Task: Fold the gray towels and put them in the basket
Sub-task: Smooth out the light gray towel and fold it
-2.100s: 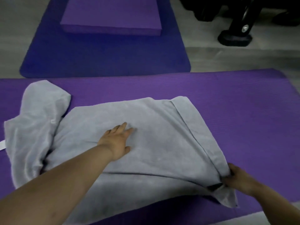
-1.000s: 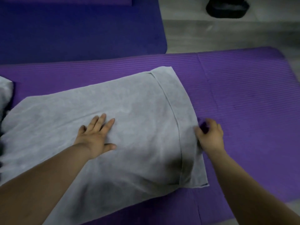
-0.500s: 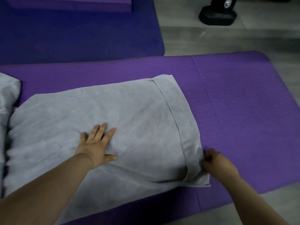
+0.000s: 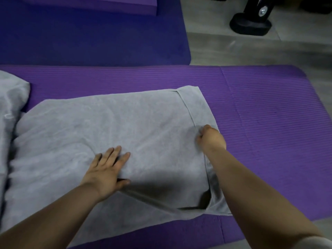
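Note:
A gray towel (image 4: 125, 126), folded over once, lies spread on the purple mat (image 4: 269, 123). My left hand (image 4: 107, 169) rests flat on its middle, fingers spread, palm down. My right hand (image 4: 211, 138) is closed in a fist on the towel's right hem strip, pinching the cloth there. The top layer gapes a little at the near right corner. A second gray towel (image 4: 10, 108) lies crumpled at the left edge of view. No basket is in view.
A dark blue mat (image 4: 89, 36) lies beyond the purple one, with a purple foam block (image 4: 107, 4) on it. A black stand base (image 4: 250, 26) sits on the gray floor at the back right.
My right hand has moved from the towel's near right corner up along the right hem and onto the cloth. The left hand has stayed flat on the towel.

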